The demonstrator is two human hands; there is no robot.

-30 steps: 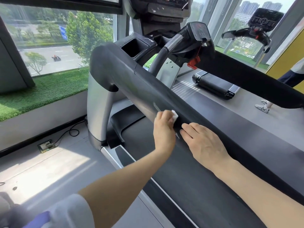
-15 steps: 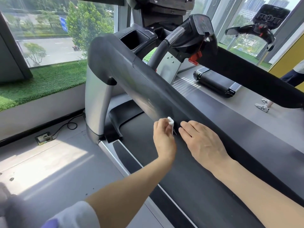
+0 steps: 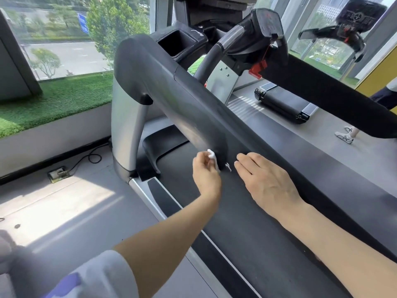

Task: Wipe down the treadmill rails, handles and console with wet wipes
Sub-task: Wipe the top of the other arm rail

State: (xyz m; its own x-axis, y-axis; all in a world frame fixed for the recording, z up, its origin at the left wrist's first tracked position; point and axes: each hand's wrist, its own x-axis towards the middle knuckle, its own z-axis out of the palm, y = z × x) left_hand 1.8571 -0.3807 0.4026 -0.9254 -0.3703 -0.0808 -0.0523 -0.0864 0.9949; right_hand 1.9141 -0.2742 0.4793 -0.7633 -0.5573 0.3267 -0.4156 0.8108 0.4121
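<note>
Progress early: left hand (image 3: 206,175) pinches wet wipe (image 3: 211,155) on near rail (image 3: 193,108), frame centre; right hand (image 3: 268,179) flat, empty. Handles (image 3: 217,54), console (image 3: 268,22) upper right likely pending.

A strip of green artificial turf (image 3: 55,100) lines the window ledge; a black cable (image 3: 92,157) runs to a floor socket box (image 3: 57,173) beside a sunlit patch

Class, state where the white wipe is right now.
In the head view, centre frame, the wipe is pinched in the left hand against the black rail, beside the right hand.
</note>
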